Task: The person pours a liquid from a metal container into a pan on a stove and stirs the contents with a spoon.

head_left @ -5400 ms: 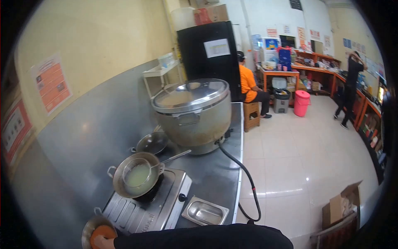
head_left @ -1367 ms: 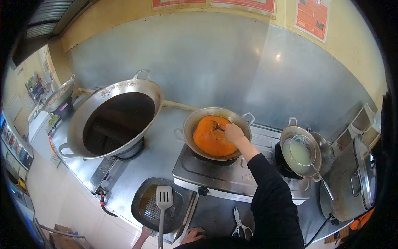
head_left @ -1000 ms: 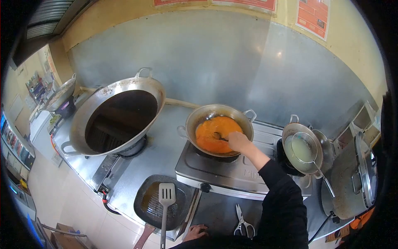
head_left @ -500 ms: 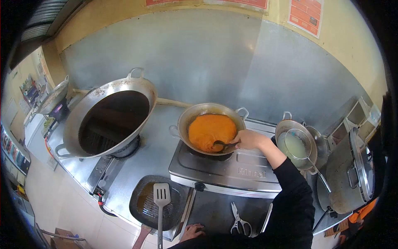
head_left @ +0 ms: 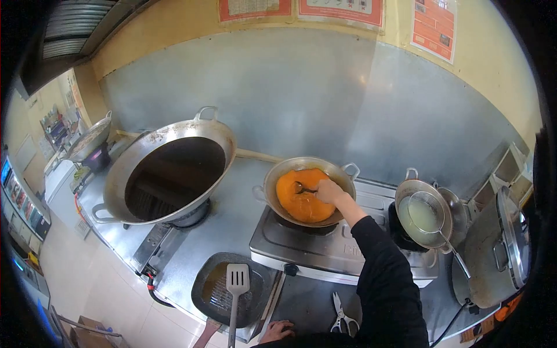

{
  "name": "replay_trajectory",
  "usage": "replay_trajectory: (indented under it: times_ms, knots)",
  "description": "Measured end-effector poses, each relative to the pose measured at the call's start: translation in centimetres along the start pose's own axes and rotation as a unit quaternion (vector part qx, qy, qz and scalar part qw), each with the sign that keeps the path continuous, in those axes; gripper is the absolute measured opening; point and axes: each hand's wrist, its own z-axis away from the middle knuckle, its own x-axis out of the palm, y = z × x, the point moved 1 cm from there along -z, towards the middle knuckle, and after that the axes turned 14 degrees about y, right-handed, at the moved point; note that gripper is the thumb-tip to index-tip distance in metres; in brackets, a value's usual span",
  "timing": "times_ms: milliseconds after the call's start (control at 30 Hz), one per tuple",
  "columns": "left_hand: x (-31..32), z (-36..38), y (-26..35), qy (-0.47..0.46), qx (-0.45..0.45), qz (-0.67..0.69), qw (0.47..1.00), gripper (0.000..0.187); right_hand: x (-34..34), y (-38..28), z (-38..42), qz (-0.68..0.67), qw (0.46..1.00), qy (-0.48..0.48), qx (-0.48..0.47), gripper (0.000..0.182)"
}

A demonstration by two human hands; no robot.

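My right hand (head_left: pixel 329 191) is closed around the handle of a dark spoon (head_left: pixel 299 187), whose bowl touches the orange sauce (head_left: pixel 304 204). The sauce fills the bottom of a two-handled metal wok (head_left: pixel 342 173), which sits on the left burner of a silver gas stove (head_left: pixel 272 239). Down at the counter's front edge, my left hand (head_left: pixel 277 332) lies with its fingers stretched out, holding nothing. Close to it are a square grill pan (head_left: pixel 203 287) with a slotted turner (head_left: pixel 238 279) across it and a pair of scissors (head_left: pixel 342 316).
A big wok (head_left: pixel 229 136) of dark liquid stands at left. On the stove's right burner, a strainer (head_left: pixel 426 210) rests over a pan (head_left: pixel 404 194) of pale liquid. A tall lidded pot (head_left: pixel 481 272) stands at far right. A metal sheet (head_left: pixel 261 87) covers the wall behind.
My right hand has moved the spoon from the near edge of the sauce toward its far left part. The whole view has shifted slightly. My left hand stays at the counter edge.
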Motion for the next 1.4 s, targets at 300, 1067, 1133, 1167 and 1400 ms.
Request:
replay_trajectory:
  times_ms: [300, 1067, 1133, 1167, 1400]
  knots:
    - [-0.6, 0.0, 0.7, -0.004, 0.01, -0.018, 1.0, 0.018, -2.5, -2.4, 0.4, 0.059, 0.992, 0.038, 0.103, 0.019]
    - [-1.1, -0.2, 1.1, -0.004, 0.006, 0.001, 1.0, 0.016, 0.6, -0.8, -2.3, 0.002, 0.996, 0.074, 0.052, 0.023]
    - [-0.9, -0.2, 1.1, -0.002, 0.002, 0.006, 1.0, 0.015, 0.6, -0.8, -2.3, 0.0, 0.994, 0.096, 0.053, 0.023]
    - [-0.7, -0.1, 0.9, 0.008, 0.009, 0.012, 1.0, 0.015, 0.7, -1.0, -2.4, -0.015, 0.993, 0.094, 0.064, 0.023]
    - [-0.3, 0.1, 0.5, 0.029, 0.012, 0.023, 0.999, 0.015, 1.2, -3.5, -1.2, -0.045, 0.989, 0.078, 0.115, 0.021]
